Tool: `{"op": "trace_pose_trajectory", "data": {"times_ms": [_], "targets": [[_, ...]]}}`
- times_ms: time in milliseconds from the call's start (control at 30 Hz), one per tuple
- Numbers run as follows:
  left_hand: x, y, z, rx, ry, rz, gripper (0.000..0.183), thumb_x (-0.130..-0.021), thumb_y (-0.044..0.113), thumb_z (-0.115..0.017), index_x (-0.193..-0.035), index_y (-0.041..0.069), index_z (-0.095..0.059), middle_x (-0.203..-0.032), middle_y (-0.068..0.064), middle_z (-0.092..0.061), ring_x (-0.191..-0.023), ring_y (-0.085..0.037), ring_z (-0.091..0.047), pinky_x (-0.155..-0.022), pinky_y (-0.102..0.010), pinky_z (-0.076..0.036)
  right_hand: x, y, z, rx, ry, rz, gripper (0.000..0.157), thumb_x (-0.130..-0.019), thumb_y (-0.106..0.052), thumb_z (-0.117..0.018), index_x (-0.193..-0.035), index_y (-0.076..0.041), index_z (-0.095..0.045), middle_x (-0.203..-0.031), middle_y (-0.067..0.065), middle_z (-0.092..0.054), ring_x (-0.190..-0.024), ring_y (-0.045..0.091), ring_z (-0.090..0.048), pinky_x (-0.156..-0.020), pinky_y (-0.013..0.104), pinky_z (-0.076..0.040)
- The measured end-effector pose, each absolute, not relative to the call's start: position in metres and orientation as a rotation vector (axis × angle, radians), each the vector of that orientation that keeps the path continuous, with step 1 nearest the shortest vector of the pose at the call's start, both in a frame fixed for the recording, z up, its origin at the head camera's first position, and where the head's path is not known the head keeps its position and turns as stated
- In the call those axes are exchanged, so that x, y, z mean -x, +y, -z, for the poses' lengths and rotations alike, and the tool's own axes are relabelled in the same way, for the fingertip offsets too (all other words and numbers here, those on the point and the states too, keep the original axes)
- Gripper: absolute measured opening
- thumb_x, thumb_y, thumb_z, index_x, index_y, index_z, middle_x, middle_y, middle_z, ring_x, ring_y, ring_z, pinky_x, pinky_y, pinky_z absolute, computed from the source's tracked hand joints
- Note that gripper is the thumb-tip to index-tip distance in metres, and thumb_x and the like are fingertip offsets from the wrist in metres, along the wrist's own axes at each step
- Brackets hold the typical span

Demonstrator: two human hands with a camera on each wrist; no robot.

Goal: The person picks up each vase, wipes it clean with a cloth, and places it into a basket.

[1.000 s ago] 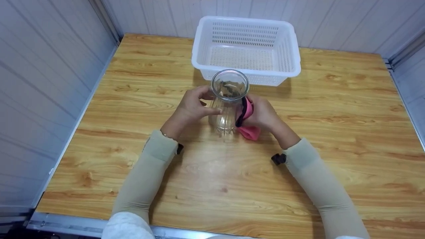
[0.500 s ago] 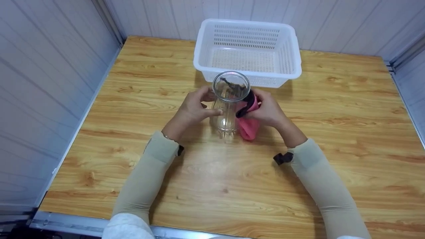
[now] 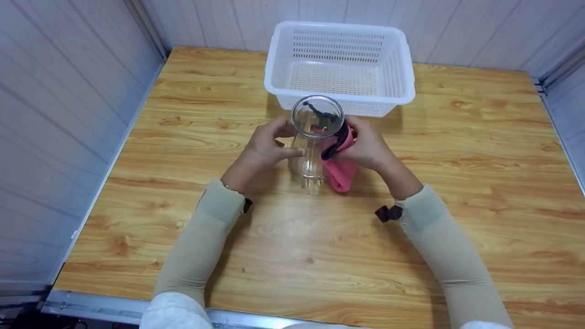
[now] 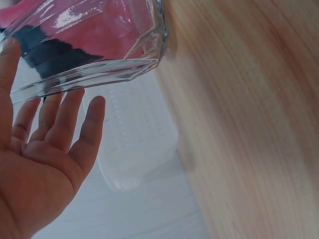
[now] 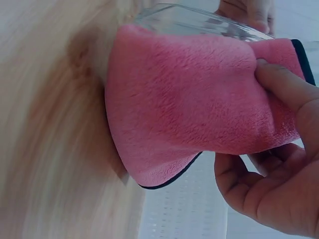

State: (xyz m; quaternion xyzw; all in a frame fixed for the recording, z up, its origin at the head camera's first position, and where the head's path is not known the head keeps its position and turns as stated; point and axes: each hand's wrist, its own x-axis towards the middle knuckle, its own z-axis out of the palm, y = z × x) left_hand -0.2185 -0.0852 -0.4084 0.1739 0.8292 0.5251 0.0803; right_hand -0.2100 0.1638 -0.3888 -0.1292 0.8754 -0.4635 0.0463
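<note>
A clear glass vase (image 3: 311, 168) with a round rim and faceted sides stands upright on the table in the head view. Its left side is held by my left hand (image 3: 267, 145), thumb in front and fingers behind. In the left wrist view that thumb and the fingertips meet the glass (image 4: 124, 72). On the other side, my right hand (image 3: 371, 147) pinches a pink cloth (image 3: 343, 174) with black edging and lays it along the vase. The right wrist view has the cloth (image 5: 184, 94) hanging from the thumb and fingers, covering much of the vase.
Behind the vase sits a white perforated plastic basket (image 3: 339, 99), with nothing visible inside. The wood-grain table (image 3: 301, 260) extends to both sides. Pale panel walls (image 3: 219, 25) enclose its back, left and right.
My right hand has shifted slightly right and away, along the vase's side. The cloth hangs longer below it, and more of its dark edge shows through the glass. The left hand stays put.
</note>
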Motion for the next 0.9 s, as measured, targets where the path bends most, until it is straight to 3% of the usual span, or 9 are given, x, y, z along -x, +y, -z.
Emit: {"op": "trace_pose_trajectory", "data": {"times_ms": [267,467,667,767,900], "targets": [[0.218,-0.085,0.407,-0.507,2.466,-1.575,0.051,-0.074,0.018,-0.084,-0.117,0.021,-0.059,-0.113,0.004,-0.068,-0.115,-0.013,-0.060,-0.096,-0.031,-0.053,0.208,0.160,0.404,0.414,2.812,1.095,0.069,-0.052,-0.024,-0.094,-0.112,-0.010,-0.064,-0.102,0.008,-0.070,-0.093,0.022,-0.062,-0.086,0.037,-0.053],[0.219,-0.085,0.407,-0.542,2.470,-1.555,0.050,-0.077,0.019,-0.081,-0.120,0.019,-0.057,-0.117,0.002,-0.067,-0.120,-0.015,-0.058,-0.099,-0.036,-0.052,0.204,0.159,0.410,0.454,2.890,1.035,0.070,-0.052,-0.027,-0.094,-0.112,-0.008,-0.063,-0.100,0.010,-0.070,-0.091,0.025,-0.063,-0.085,0.040,-0.054],[0.219,-0.088,0.406,-0.587,2.500,-1.462,0.055,-0.082,0.027,-0.077,-0.130,0.021,-0.051,-0.127,0.002,-0.063,-0.128,-0.017,-0.053,-0.104,-0.038,-0.049,0.202,0.158,0.412,0.374,2.855,1.076,0.066,-0.057,-0.027,-0.092,-0.111,-0.007,-0.060,-0.105,0.011,-0.067,-0.097,0.027,-0.061,-0.089,0.042,-0.053],[0.219,-0.088,0.405,-0.579,2.492,-1.432,0.059,-0.084,0.028,-0.074,-0.136,0.026,-0.047,-0.132,0.002,-0.061,-0.131,-0.018,-0.050,-0.108,-0.041,-0.045,0.201,0.160,0.410,0.327,2.785,1.192,0.066,-0.062,-0.021,-0.088,-0.117,-0.005,-0.056,-0.113,0.013,-0.063,-0.104,0.028,-0.059,-0.093,0.044,-0.052],[0.220,-0.088,0.404,-0.598,2.498,-1.374,0.061,-0.089,0.024,-0.068,-0.143,0.030,-0.040,-0.139,0.001,-0.055,-0.133,-0.022,-0.048,-0.110,-0.046,-0.042,0.203,0.163,0.402,0.371,2.684,1.444,0.066,-0.067,-0.010,-0.084,-0.126,-0.003,-0.054,-0.118,0.014,-0.060,-0.103,0.025,-0.058,-0.088,0.040,-0.054]]}}
